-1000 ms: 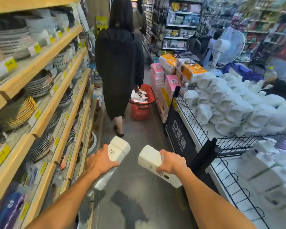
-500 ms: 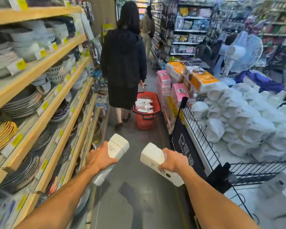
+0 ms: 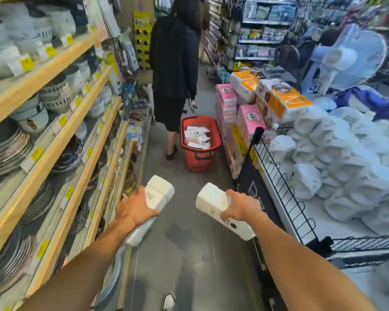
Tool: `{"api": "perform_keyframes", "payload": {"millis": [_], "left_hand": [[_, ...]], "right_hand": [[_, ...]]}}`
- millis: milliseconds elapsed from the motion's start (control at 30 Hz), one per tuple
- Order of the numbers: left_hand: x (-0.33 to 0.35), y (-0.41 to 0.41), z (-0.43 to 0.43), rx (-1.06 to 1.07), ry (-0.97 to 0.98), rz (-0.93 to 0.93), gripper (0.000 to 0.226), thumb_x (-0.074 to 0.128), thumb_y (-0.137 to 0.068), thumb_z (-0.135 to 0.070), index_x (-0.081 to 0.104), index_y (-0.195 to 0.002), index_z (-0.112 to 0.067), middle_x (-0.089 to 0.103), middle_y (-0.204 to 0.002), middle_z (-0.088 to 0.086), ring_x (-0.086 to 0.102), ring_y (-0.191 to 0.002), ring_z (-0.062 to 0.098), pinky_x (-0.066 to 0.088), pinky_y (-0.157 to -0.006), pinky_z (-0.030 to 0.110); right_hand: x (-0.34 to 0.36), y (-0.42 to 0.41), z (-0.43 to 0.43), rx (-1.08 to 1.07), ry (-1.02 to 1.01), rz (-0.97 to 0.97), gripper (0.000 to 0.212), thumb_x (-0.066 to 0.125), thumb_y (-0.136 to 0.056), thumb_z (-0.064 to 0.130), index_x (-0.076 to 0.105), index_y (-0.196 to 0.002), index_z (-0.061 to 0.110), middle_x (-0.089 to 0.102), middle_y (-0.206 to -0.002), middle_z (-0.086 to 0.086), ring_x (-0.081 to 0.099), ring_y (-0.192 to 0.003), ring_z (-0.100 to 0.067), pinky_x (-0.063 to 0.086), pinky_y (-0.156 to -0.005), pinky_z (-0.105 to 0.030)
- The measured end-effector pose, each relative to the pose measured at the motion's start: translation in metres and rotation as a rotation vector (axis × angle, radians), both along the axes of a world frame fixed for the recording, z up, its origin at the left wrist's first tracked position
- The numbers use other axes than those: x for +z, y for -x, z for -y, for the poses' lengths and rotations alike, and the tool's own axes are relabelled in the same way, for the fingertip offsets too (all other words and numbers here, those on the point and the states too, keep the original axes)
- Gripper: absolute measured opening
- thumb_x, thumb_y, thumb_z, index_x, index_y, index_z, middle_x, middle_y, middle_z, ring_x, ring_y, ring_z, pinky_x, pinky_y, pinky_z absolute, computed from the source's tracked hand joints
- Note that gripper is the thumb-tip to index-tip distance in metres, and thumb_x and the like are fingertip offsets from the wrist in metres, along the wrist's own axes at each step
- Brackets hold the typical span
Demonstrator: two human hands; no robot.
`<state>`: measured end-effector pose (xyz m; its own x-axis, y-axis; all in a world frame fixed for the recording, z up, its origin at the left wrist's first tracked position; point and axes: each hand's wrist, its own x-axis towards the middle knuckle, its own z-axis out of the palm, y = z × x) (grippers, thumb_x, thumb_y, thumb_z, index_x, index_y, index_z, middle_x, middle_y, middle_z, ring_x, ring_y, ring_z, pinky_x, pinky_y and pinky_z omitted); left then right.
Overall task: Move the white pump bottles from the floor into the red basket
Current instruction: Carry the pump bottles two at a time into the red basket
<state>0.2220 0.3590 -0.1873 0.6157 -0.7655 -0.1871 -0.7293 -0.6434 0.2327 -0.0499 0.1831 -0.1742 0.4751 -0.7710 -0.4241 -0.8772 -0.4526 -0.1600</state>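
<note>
Head view looks down a shop aisle over two bare forearms stretched forward. The left hand [image 3: 134, 209] has its grip wrapped round the middle of a white pump bottle [image 3: 158, 194], whose flat base points ahead and up while its narrower end runs back under the wrist. The right hand [image 3: 238, 206] has its grip closed the same way on a second white pump bottle [image 3: 211, 202], fingers curled over its side, base forward, with a black dot and small print showing on the part behind the hand. Both bottles are held in the air above the grey floor [image 3: 189, 248], apart from each other and tilted. Farther down the aisle the red basket [image 3: 199, 161] stands on the floor with its handle lying along the rim, and several more white bottles [image 3: 197, 136] lie inside it. Just beside the basket, to its left, a person in black [image 3: 173, 63] stands facing away. Wooden shelves [image 3: 54, 70] with stacked plates and bowls and yellow price tags run along the left. To the right is a black wire bin [image 3: 285, 191] heaped with white bagged goods [image 3: 346, 164], and beyond it stacks of pink packs [image 3: 226, 102] and orange packs [image 3: 283, 97]. A pale fan [image 3: 355, 59] stands behind them. A shoe tip [image 3: 168, 301] shows at the bottom edge.
</note>
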Motion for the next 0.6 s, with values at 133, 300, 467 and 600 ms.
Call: {"api": "perform_keyframes", "payload": {"millis": [133,300,467,600], "left_hand": [[-0.013,-0.031,0.02,0.012,0.002,-0.057,0.077,0.068,-0.062,-0.066,0.039,-0.119,-0.025,0.062,-0.113,0.002,0.06,-0.091,0.028,0.047,-0.077,0.037],[-0.02,-0.07,0.05,-0.003,-0.016,-0.12,0.076,0.067,-0.057,-0.068,0.038,-0.113,-0.026,0.063,-0.112,0.003,0.063,-0.093,0.031,0.054,-0.079,0.042],[-0.014,-0.097,0.086,-0.013,-0.025,-0.101,0.074,0.07,-0.068,-0.063,0.039,-0.121,-0.023,0.063,-0.117,0.003,0.064,-0.096,0.033,0.052,-0.08,0.04],[-0.011,-0.114,0.123,-0.034,-0.045,-0.074,0.07,0.071,-0.072,-0.061,0.039,-0.12,-0.021,0.061,-0.124,0.002,0.064,-0.101,0.031,0.044,-0.073,0.035]], "right_hand": [[-0.001,-0.03,0.022,0.006,0.002,-0.052,0.066,0.076,-0.071,0.054,0.048,-0.126,0.029,0.067,-0.108,0.003,0.066,-0.098,-0.023,0.049,-0.076,-0.036],[-0.003,-0.063,0.047,-0.014,0.005,-0.056,0.066,0.075,-0.072,0.054,0.048,-0.127,0.03,0.067,-0.107,0.003,0.066,-0.096,-0.021,0.047,-0.071,-0.033],[-0.003,-0.093,0.075,-0.022,0.007,-0.065,0.066,0.075,-0.07,0.055,0.047,-0.125,0.03,0.067,-0.105,0.004,0.066,-0.095,-0.021,0.051,-0.075,-0.035],[-0.005,-0.115,0.107,-0.013,-0.001,-0.06,0.065,0.075,-0.072,0.055,0.046,-0.125,0.03,0.067,-0.106,0.004,0.066,-0.095,-0.02,0.05,-0.074,-0.035]]}}
